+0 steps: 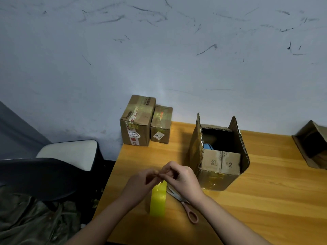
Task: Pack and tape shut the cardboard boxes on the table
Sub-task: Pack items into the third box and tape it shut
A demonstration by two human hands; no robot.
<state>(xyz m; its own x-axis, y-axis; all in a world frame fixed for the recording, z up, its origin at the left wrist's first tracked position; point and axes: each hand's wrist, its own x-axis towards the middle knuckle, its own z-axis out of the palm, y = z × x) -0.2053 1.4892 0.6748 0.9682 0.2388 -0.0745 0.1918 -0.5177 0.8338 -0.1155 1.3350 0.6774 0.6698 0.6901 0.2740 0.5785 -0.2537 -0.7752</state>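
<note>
Four cardboard boxes share the desk (pixel 265 200), which fills the lower right of the frame. The largest, the open box (pixel 220 161) at centre right, stands with its flaps up and something blue (pixel 208 146) showing inside. Those raised flaps are the main hazard: if tape goes on before they are folded flat and held, the seam would likely gape or the strip would grab the corrugated edge askew.

Two sealed boxes stand touching at the desk's far left corner against the wall, the taller sealed box (pixel 136 122) and the shorter sealed box (pixel 161 125) to its right. Both sit close to the edge, so a careless sweep of an arm could push them off. A fourth box (pixel 312 144) lies tipped at the right edge of the frame, only partly in view.

Low in the centre, the left hand (pixel 141 181) and the right hand (pixel 182 175) meet fingertip to fingertip, both pinching the top end of a strip of yellow tape (pixel 158 200) that hangs down from them. Hanging loose, the strip could fold onto itself or stick to the fingers, which would spoil it. The scissors (pixel 185 204) lie on the desk just under the right wrist; the dangling end may catch on the blades, or the wrist could knock them.
</note>
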